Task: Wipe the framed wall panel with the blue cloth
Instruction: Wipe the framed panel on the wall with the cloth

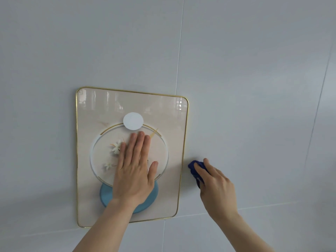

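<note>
A framed wall panel hangs on the pale wall, with a thin gold rim, rounded corners and a glossy beige face printed with circles and white flowers. My left hand lies flat on its middle, fingers together and pointing up, covering part of the print. A dark blue cloth is bunched against the wall just right of the panel's right edge, level with its lower half. My right hand presses on the cloth with its fingers, which hide most of it.
The wall is made of large pale grey tiles with thin seams, one vertical seam running down behind the panel's upper right corner and a horizontal one near its bottom edge. Nothing else hangs in view.
</note>
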Demonstrator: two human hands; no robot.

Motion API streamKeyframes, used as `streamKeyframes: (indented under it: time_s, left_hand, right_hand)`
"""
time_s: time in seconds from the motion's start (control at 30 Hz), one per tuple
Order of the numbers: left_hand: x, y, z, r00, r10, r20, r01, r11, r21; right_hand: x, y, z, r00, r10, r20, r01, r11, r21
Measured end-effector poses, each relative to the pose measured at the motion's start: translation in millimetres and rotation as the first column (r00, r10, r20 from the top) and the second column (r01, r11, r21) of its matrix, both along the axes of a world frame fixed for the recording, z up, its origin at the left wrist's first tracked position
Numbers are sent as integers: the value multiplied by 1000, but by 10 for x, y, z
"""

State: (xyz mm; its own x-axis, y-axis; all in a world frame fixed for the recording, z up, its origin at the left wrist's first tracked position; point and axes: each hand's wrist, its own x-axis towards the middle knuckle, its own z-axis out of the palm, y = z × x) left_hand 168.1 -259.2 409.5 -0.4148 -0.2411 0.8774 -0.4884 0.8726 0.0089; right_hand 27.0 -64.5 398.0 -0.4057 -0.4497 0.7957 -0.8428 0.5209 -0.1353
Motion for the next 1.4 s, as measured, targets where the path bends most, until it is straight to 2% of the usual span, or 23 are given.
streamKeyframes:
  time_s: [0.07,0.13,0.17,0.33,0.43,0.6,0.73,0.9,0.97,1.13,1.27,1.4]
  left_hand:
    - [28,47,33,1000,-21,8,20,999,27]
    - [72,102,73,997,-71,-7,71,995,73]
    - [109,123,94,994,-106,-27,108,990,95]
    - [463,87,255,962,-202,-185,217,974,64]
    - [718,-111,414,943,-146,-300,179,980,85]
    - [1011,-624,545,944,-48,-326,79,993,82]
    - [1059,-948,608,971,-30,-236,33,999,7]
    - [1009,-1161,582,979,1,-204,-12,998,-54]
    - [987,-1188,566,976,15,-215,-32,997,-75]
    - [954,-1235,529,967,37,-251,-70,990,-124]
    - [958,-1240,529,968,37,-248,-71,989,-129]
    - [976,-1240,543,974,51,-220,-78,990,-120]
  right_hand:
    - [18,62,44,982,28,184,6,983,-181]
    - [91,104,184,887,186,424,4,913,-409]
    - [153,115,276,827,269,494,12,870,-493]
    - [596,-50,755,654,558,511,-63,713,-698]
    - [856,-320,983,691,609,388,-176,663,-728]
    - [1266,-922,1328,743,657,126,-419,603,-679]
    - [1423,-1464,1480,784,594,-183,-597,639,-485]
    - [1308,-2008,1384,763,462,-451,-589,784,-194]
    - [1197,-2112,1319,744,401,-534,-559,812,-168]
    - [1129,-2209,1266,725,313,-613,-523,829,-195]
    - [1127,-2212,1256,718,320,-618,-526,831,-180]
    - [1094,-2148,1251,684,349,-640,-524,846,-99]
